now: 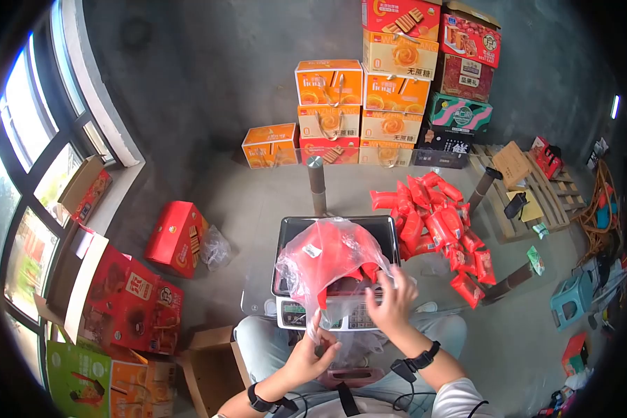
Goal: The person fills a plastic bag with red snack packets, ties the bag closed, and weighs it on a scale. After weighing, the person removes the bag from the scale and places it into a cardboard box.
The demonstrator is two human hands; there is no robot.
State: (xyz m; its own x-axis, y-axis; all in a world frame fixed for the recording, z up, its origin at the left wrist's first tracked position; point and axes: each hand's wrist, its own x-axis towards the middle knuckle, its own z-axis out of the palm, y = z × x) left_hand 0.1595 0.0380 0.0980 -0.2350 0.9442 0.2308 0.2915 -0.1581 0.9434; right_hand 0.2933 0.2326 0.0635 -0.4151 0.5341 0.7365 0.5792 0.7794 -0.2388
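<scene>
A clear plastic bag [301,268] with red packets [334,254] inside rests on the black tray of a white digital scale [282,317]. My left hand [315,354] is at the near side of the bag, its fingers closed on the bag's edge in front of the scale display. At the bag's right side, my right hand [395,301] has its fingers curled around the loose plastic of the mouth. The bag's opening faces me, between the two hands. Part of the scale's keypad shows beneath the plastic.
Red wrapped packets [439,223] lie heaped on the glass table [258,244], right of the scale. Stacked gift boxes [331,83] stand along the wall. Open cartons [212,369] and a red box [174,238] are at left. A blue stool [571,299] stands at right.
</scene>
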